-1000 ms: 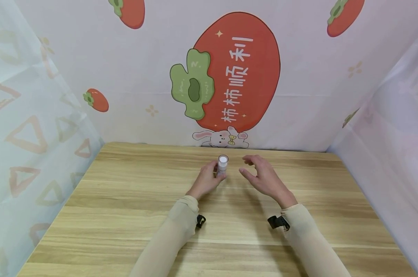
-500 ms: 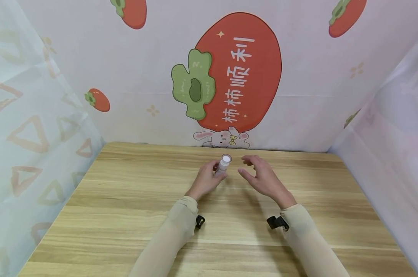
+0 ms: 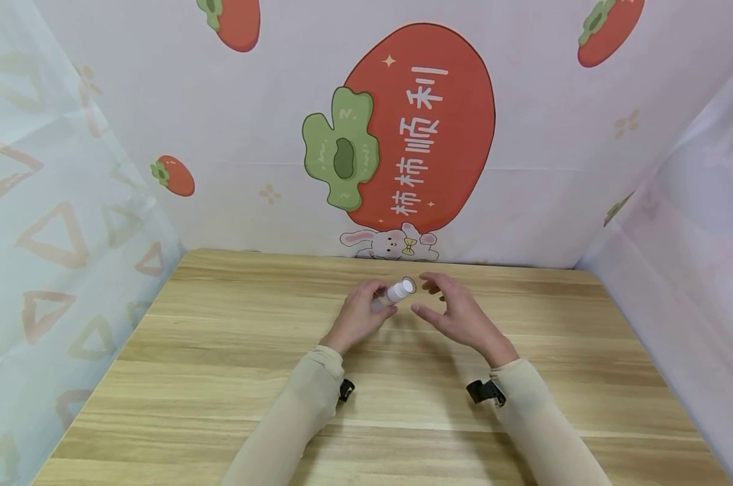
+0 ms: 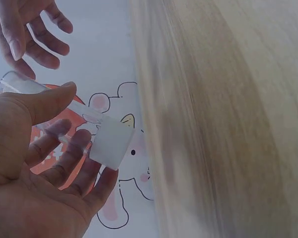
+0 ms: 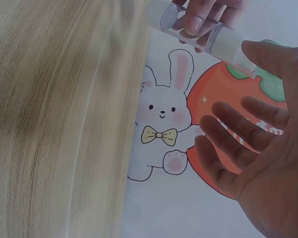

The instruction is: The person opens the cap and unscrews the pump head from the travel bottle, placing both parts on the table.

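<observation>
A small clear bottle [image 3: 398, 292] with a white neck under a transparent cap is tilted, its top leaning toward the right. My left hand [image 3: 359, 316] grips it around the body, thumb on one side and fingers on the other. In the left wrist view the bottle's white base [image 4: 112, 144] shows beyond the fingertips. My right hand [image 3: 460, 317] is beside the capped end with fingers spread and slightly bent, holding nothing. From the right wrist view, the clear cap [image 5: 233, 48] lies close to the right thumb; whether they touch I cannot tell.
The wooden table [image 3: 251, 378] extends under both arms. Behind it hangs a white printed backdrop [image 3: 239, 216] with a large red persimmon and a rabbit. Pale printed cloth [image 3: 50, 175] walls stand at both sides. Black straps [image 3: 484, 391] are on the wrists.
The bottle has gone from nearly upright to tilted well to the right in my left hand. My right hand has moved slightly left, closer to the capped end.
</observation>
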Action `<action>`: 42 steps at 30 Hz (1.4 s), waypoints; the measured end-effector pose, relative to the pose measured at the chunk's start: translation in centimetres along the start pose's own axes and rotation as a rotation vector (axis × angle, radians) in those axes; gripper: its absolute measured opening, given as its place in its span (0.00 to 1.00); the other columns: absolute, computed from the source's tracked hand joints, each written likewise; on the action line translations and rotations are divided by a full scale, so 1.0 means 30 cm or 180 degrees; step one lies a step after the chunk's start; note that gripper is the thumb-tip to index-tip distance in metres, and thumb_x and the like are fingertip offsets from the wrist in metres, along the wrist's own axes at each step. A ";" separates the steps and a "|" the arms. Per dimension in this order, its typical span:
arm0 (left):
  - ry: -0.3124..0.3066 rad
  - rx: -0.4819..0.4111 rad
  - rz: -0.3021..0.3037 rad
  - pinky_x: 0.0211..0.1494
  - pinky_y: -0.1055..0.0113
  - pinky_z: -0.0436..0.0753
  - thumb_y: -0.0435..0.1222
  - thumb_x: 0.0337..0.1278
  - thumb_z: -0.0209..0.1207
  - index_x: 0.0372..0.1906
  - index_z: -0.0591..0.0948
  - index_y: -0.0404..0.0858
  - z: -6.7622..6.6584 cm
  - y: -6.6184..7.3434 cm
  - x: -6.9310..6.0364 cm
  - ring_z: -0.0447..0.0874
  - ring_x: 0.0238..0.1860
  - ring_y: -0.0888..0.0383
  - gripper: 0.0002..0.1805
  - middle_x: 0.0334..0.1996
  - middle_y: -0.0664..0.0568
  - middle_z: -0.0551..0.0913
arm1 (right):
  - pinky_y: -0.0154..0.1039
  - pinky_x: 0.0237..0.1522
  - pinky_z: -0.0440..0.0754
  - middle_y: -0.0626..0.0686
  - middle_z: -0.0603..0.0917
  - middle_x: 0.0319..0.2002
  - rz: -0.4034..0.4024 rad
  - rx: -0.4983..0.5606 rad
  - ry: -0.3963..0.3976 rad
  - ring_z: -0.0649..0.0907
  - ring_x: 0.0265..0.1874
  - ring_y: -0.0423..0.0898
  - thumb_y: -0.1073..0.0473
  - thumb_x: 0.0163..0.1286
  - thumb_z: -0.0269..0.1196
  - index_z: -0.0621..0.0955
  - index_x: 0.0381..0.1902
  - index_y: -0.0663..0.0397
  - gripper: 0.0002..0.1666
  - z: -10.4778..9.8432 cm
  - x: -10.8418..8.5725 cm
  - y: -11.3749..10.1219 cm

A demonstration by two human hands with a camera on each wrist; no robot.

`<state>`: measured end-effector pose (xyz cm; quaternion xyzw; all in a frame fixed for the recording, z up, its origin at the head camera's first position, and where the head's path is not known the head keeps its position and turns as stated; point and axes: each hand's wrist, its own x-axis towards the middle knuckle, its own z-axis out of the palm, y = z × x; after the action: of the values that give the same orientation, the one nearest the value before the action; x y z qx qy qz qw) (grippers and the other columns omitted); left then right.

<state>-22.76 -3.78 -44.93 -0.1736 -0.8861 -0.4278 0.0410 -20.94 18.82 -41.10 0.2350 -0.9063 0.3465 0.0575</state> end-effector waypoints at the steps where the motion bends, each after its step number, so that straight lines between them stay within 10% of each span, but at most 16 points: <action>1: -0.0003 0.0024 0.0012 0.63 0.51 0.76 0.38 0.60 0.71 0.56 0.81 0.37 -0.002 0.001 -0.003 0.78 0.55 0.49 0.21 0.52 0.47 0.80 | 0.58 0.52 0.82 0.59 0.80 0.56 0.0001 0.0013 -0.0012 0.80 0.53 0.56 0.52 0.67 0.71 0.71 0.68 0.61 0.37 0.001 0.000 -0.002; 23: -0.0058 0.0634 0.0454 0.56 0.54 0.78 0.37 0.57 0.73 0.52 0.83 0.40 -0.028 0.035 -0.036 0.77 0.51 0.52 0.18 0.50 0.49 0.79 | 0.54 0.51 0.82 0.55 0.82 0.52 -0.0154 0.0108 -0.0129 0.81 0.50 0.50 0.55 0.61 0.76 0.72 0.68 0.58 0.40 0.009 0.009 -0.029; 42: -0.0058 0.0874 0.0546 0.57 0.49 0.78 0.37 0.55 0.74 0.49 0.85 0.41 -0.035 0.056 -0.044 0.79 0.52 0.50 0.17 0.48 0.51 0.81 | 0.54 0.46 0.84 0.48 0.84 0.45 -0.0370 0.0122 -0.0220 0.81 0.43 0.45 0.58 0.60 0.77 0.83 0.52 0.56 0.23 0.023 0.013 -0.034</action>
<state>-21.02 -4.00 -43.31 -0.2453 -0.9185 -0.2961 0.0927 -20.76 17.54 -40.92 0.3001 -0.8858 0.3515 0.0417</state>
